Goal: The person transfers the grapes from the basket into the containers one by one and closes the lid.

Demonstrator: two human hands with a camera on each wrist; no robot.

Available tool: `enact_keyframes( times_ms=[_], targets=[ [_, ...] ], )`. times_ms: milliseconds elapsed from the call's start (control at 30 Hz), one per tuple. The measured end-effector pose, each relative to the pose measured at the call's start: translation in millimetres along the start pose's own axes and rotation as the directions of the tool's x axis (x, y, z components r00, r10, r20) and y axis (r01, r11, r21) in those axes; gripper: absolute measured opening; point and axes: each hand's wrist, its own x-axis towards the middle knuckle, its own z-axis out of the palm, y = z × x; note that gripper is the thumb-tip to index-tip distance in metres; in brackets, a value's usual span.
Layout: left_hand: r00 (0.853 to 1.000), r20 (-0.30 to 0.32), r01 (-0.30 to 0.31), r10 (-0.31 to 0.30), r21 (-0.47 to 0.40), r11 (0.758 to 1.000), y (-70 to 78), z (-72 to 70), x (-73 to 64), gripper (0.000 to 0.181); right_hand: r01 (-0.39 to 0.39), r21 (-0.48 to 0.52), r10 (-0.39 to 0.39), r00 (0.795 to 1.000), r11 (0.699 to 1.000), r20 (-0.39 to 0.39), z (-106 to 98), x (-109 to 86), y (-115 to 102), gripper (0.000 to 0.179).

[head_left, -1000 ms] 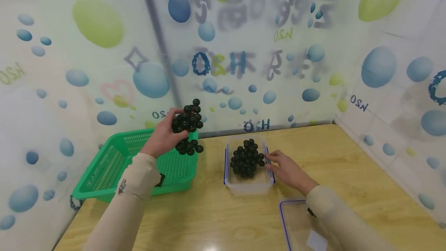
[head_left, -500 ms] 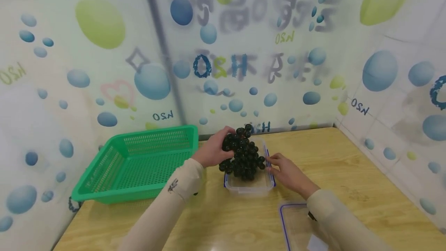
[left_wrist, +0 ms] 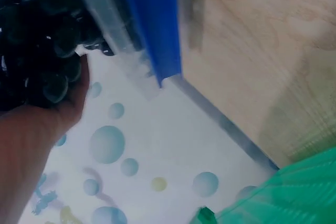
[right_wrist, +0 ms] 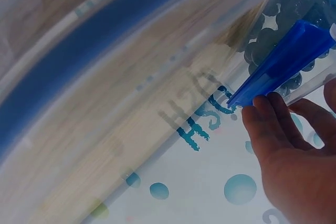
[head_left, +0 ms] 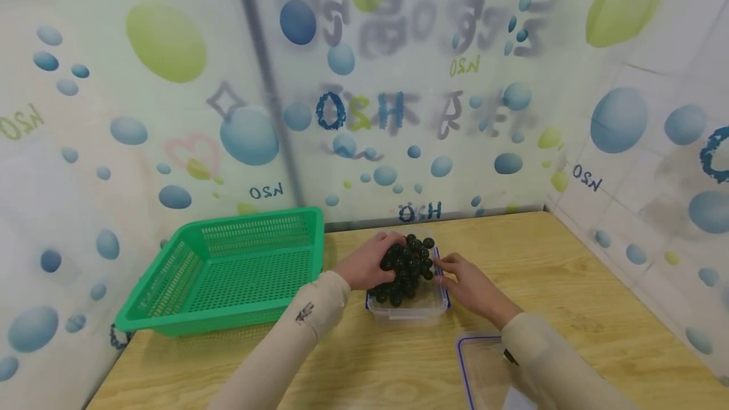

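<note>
Black grapes point(head_left: 418, 258) fill the clear plastic box point(head_left: 407, 314), where two bunches overlap. Curled fingers and thumb of my left hand point(head_left: 367, 263) grip the upper bunch, low over the box's left side. In the left wrist view, the dark grapes point(left_wrist: 52, 51) lie against the left hand point(left_wrist: 31, 135), beside a blue side clip point(left_wrist: 152, 24). My right hand point(head_left: 469, 285) rests at the box's right side. The right wrist view has that hand's extended fingertips touching the other blue clip point(right_wrist: 286, 61), grapes showing through the wall behind it.
A green plastic basket point(head_left: 250, 278) stands on the wooden table point(head_left: 364, 366) at the left. Under the right forearm lies a clear lid point(head_left: 484, 369) with a blue seal. A patterned curtain wall point(head_left: 364, 144) borders the table's back edge.
My left hand has carried its bunch of grapes from above the green basket rightward and down into the box, onto the other bunch. The right hand has stayed at the box's side.
</note>
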Motion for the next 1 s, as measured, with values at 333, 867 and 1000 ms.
enact_keyframes(
  times_ms=[333, 867, 1000],
  targets=[
    [0.987, 0.039, -0.163, 0.159, 0.141, 0.977, -6.1, 9.0, 0.7, 0.048, -0.023, -0.042, 0.023, 1.0, 0.999, -0.004, -1, 6.8, -3, 0.043],
    [0.97, 0.103, -0.238, 0.221, 0.2, 0.951, 4.5, 35.9, 1.6, 0.037, -0.038, -0.016, 0.038, 0.999, 0.999, -0.007, 8, 4.0, -1, 0.045],
    [0.96, 0.057, -0.281, 0.275, 0.259, 0.924, 3.7, 43.3, 3.7, 0.032, -0.035, -0.008, 0.034, 0.999, 0.999, -0.013, 5, 0.8, 1, 0.045]
  ],
)
